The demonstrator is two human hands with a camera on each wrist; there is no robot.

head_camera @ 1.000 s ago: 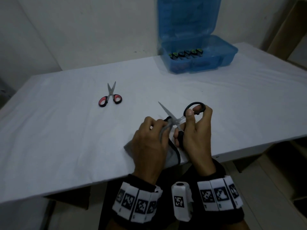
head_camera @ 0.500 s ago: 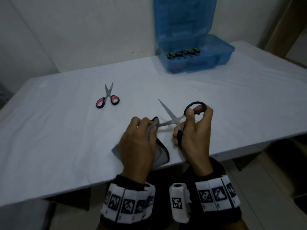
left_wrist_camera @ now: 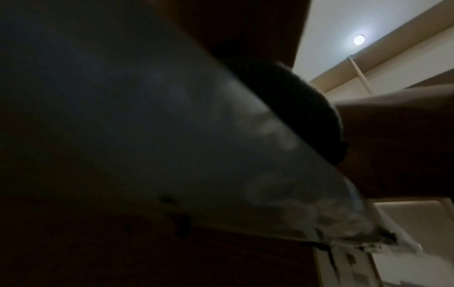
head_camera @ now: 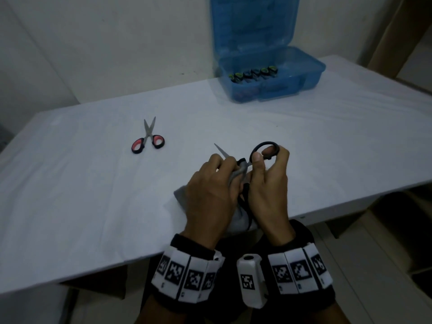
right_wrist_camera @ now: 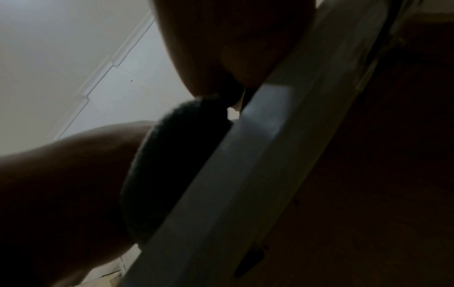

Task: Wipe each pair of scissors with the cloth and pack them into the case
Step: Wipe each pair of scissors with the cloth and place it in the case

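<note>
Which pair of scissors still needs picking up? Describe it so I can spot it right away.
Start at the open blue case at the table's far edge, then look nearer and well to its left on the white tabletop. The red-handled scissors lie there alone, untouched; the only other loose pair is black-handled and held in the hands.

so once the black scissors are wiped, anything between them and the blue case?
Nothing visible. The black scissors are held in the right hand, with the left hand holding the cloth on a blade. The table is bare up to the open blue case; the red scissors lie off to the left.
</note>
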